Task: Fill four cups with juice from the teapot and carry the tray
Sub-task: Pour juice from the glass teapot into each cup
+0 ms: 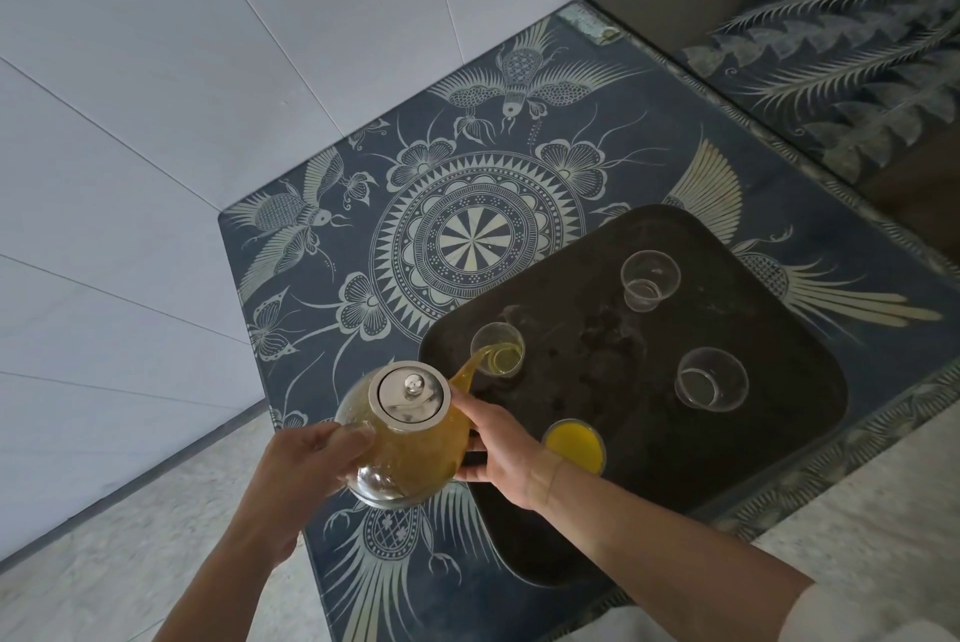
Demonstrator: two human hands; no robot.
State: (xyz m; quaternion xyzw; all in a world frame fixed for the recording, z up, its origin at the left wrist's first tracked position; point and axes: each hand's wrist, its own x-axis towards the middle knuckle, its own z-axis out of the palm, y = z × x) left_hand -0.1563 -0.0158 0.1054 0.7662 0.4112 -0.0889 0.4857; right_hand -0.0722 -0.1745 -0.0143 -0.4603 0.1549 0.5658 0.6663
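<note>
A glass teapot (pixel 402 454) with a metal lid and orange juice inside is tilted over the dark tray (pixel 779 459). My left hand (pixel 296 465) grips its left side and my right hand (pixel 498 454) supports its right side. Juice runs from the spout into the near-left cup (pixel 497 349), which holds a little juice. The nearest cup (pixel 575 444) is full of orange juice. Two clear cups stand without juice: one at the far side (pixel 649 280), one at the right (pixel 710 379).
The tray lies on a dark blue table (pixel 363 184) patterned with birds and flowers, set against a white panelled wall (pixel 156 122). A dark mirrored cabinet (pixel 831 44) borders the table at the right. Pale stone floor (pixel 104 579) shows at the lower left.
</note>
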